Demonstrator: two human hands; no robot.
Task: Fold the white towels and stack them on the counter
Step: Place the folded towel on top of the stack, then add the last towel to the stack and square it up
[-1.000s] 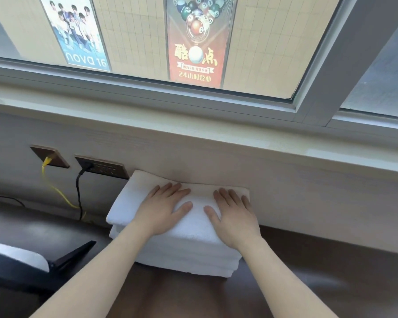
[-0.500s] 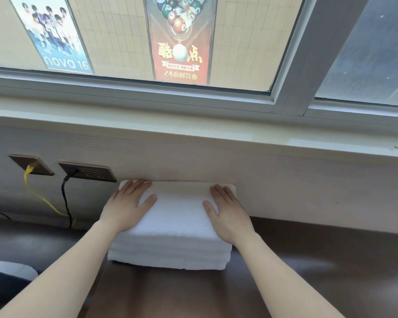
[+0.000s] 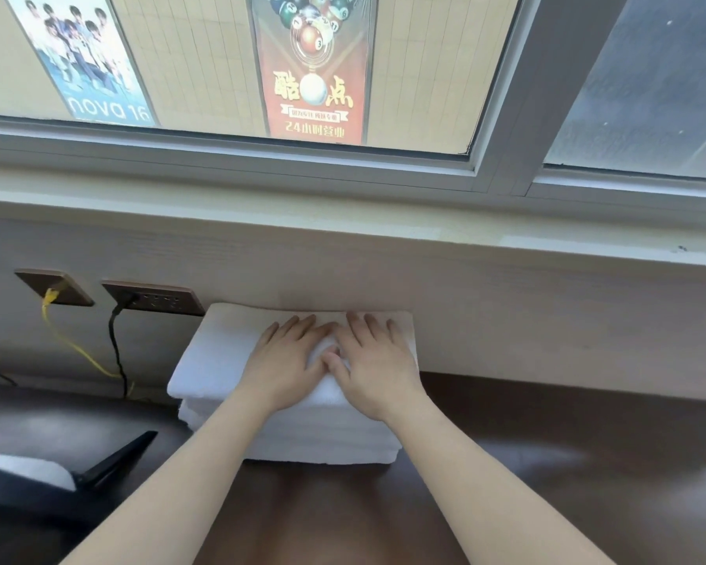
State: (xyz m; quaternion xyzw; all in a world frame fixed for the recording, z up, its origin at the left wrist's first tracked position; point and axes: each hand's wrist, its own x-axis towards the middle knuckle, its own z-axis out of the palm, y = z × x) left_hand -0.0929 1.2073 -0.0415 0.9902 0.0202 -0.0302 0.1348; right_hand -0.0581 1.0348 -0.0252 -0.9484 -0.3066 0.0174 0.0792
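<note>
A stack of folded white towels [image 3: 217, 360] sits on the dark brown counter [image 3: 547, 442], pushed against the pale wall panel under the window. My left hand [image 3: 286, 360] lies flat on the top towel near its middle, fingers straight and pointing at the wall. My right hand [image 3: 378, 360] lies flat beside it on the right half of the towel, its thumb touching the left thumb. Both palms press down on the stack. The top towel juts out a little to the left over the layers below.
Two brown wall sockets [image 3: 155, 297] sit left of the stack, with a yellow cable [image 3: 74, 352] and a black cable [image 3: 117, 348] hanging to the counter. A dark object holding something white [image 3: 37, 471] lies at the lower left. A window sill [image 3: 424, 238] runs above.
Both hands have slid from the outer edges of the top towel toward its middle, and now lie side by side with thumbs touching. The view shifted slightly.
</note>
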